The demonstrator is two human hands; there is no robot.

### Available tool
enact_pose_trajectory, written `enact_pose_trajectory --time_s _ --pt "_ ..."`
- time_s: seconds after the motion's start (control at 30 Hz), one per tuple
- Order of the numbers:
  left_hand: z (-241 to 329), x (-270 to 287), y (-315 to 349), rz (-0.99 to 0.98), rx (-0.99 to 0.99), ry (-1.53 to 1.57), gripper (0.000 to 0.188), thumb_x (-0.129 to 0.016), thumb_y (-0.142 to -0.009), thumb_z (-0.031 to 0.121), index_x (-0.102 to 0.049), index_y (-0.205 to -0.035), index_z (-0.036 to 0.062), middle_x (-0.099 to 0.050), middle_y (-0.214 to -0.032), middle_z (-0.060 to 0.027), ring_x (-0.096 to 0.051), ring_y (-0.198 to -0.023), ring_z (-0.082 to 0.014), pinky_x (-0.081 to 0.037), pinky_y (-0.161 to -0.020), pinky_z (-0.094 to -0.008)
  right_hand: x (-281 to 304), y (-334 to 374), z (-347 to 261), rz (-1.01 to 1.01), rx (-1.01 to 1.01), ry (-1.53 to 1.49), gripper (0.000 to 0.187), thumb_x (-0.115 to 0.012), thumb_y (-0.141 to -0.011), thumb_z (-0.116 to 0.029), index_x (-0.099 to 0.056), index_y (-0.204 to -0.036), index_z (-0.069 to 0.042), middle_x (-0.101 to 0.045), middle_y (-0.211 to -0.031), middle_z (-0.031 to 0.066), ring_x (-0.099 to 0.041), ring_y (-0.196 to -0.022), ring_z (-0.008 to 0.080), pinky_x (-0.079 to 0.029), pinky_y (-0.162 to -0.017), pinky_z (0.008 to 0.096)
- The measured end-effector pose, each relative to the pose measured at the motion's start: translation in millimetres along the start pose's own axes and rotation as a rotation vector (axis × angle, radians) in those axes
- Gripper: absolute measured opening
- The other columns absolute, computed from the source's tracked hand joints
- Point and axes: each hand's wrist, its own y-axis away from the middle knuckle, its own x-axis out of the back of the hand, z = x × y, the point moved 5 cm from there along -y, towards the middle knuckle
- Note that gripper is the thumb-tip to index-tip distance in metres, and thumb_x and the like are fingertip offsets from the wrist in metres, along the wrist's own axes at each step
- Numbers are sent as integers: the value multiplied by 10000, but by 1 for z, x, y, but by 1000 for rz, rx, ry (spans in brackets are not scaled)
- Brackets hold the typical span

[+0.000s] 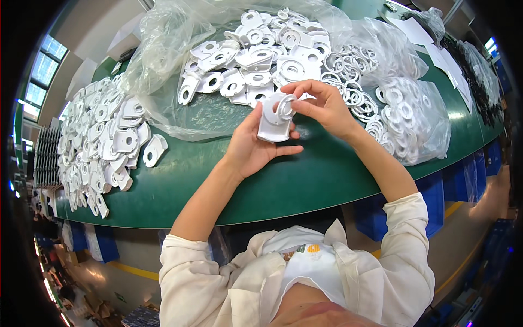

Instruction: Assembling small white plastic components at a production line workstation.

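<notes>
My left hand (246,146) is closed on a white plastic plate-like part (274,131) with a rounded end, held up above the table. Between the thumb and fingers of my right hand (330,110) is a white plastic ring (285,108), tilted against the face of that part. Whether the ring sits in the part's hole I cannot tell. Just beyond my hands lies a heap of similar white parts (256,79) on a clear plastic sheet. Loose white rings (354,98) are heaped beside it, near my right hand.
At the left, another big pile of white parts (101,141) covers the green table (218,191). A clear bag of rings (408,122) lies at the right. Papers (449,68) and black strands (474,82) are farther right. Blue bins (436,210) stand below the table edge.
</notes>
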Motion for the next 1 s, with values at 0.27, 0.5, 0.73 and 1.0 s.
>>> enact_pose_trajectory --time_s 0.27,0.5,0.73,1.0 --pt "-1 25 -8 266 -108 -357 354 -468 -985 260 -485 -1251 25 -608 -1114 -88 -618 -982 -178 -507 -869 -351 0 0 -1 -27 -26 -62 99 -660 -854 -138 -597 -868 -63 -582 -1224 103 -543 -1085 156 -423 -929 321" --pt "-8 15 -7 150 -39 -220 343 -487 -985 242 -455 -1244 19 -613 -1114 -98 -641 -965 -187 -522 -859 -322 -12 6 3 90 5 323 289 -722 -800 -123 -618 -1052 -27 -628 -1008 36 -582 -883 89 -458 -695 214" --pt "2 20 -7 250 -158 -373 282 -522 -968 229 -521 -1163 26 -620 -1118 -92 -647 -954 -198 -540 -828 -330 63 -1 -25 395 268 1108 126 -664 -825 -136 -682 -923 -59 -640 -868 74 -587 -760 211 -459 -662 293" --pt "-2 11 -5 161 -64 -115 324 -490 -968 141 -431 -1267 30 -589 -1168 -139 -632 -1015 -252 -568 -794 -343 97 2 -21 169 -14 1170 141 -685 -801 -130 -678 -908 -39 -626 -798 63 -569 -711 180 -453 -634 291"
